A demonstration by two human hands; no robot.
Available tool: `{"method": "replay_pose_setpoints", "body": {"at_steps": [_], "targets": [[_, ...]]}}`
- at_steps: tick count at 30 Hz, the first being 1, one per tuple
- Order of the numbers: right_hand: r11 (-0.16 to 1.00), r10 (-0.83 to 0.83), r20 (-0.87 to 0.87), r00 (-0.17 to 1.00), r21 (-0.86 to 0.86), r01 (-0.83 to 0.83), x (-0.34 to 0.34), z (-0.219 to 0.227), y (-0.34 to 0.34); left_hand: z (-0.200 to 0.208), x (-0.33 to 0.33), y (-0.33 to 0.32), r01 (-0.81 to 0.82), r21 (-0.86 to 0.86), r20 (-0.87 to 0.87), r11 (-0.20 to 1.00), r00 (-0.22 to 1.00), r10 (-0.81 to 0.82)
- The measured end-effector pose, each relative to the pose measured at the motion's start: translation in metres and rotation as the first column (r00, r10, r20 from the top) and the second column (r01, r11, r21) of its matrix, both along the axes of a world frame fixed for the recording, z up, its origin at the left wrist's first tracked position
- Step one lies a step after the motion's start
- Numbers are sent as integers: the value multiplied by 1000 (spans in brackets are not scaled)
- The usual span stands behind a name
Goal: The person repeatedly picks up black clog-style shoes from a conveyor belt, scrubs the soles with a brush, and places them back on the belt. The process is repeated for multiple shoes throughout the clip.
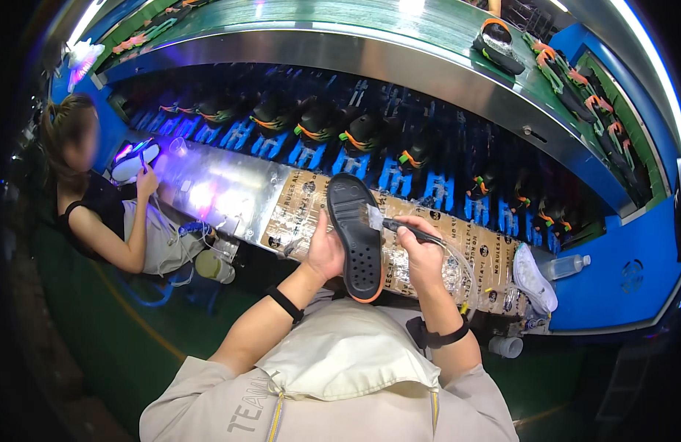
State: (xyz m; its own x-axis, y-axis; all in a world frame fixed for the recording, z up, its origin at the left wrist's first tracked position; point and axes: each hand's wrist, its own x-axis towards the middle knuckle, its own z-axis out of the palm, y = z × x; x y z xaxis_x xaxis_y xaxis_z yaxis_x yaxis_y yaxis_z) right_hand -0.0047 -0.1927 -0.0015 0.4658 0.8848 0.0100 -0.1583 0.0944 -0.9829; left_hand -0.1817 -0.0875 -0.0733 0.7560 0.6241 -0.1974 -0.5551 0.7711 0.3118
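A black shoe sole with an orange edge stands almost upright in front of me, its inner side with round holes facing me. My left hand grips it by its left edge, thumb up along the side. In my right hand is a brush with a dark handle, and a clear thin tube hangs from its rear end. The brush's pale bristles touch the sole's right edge at about mid-length. My right fingers are wrapped round the handle.
Below the sole runs a cardboard-covered bench. A white sole and a clear bottle lie at its right end. Behind, black shoe uppers ride on blue holders under a green conveyor. At left a person brushes a shoe part.
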Motion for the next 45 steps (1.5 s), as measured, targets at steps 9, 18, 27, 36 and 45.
{"method": "replay_pose_setpoints", "body": {"at_steps": [9,18,27,36,45], "targets": [[1000,-31,78,996,8,30,-8,2,25,-1,8,-10,102,-7,-21,995,995,-102],[997,-80,206,975,37,74,-14,3,36,3,10,-11,94,35,3,995,996,-94],[999,-31,471,881,-6,38,-27,20,26,3,19,-6,54,227,-37,972,998,-46],[943,326,559,763,-249,-220,9,71,-10,-8,13,22,55,213,125,976,989,-83],[894,399,507,764,-30,-447,9,46,17,2,6,-2,66,239,62,969,995,-83]]}}
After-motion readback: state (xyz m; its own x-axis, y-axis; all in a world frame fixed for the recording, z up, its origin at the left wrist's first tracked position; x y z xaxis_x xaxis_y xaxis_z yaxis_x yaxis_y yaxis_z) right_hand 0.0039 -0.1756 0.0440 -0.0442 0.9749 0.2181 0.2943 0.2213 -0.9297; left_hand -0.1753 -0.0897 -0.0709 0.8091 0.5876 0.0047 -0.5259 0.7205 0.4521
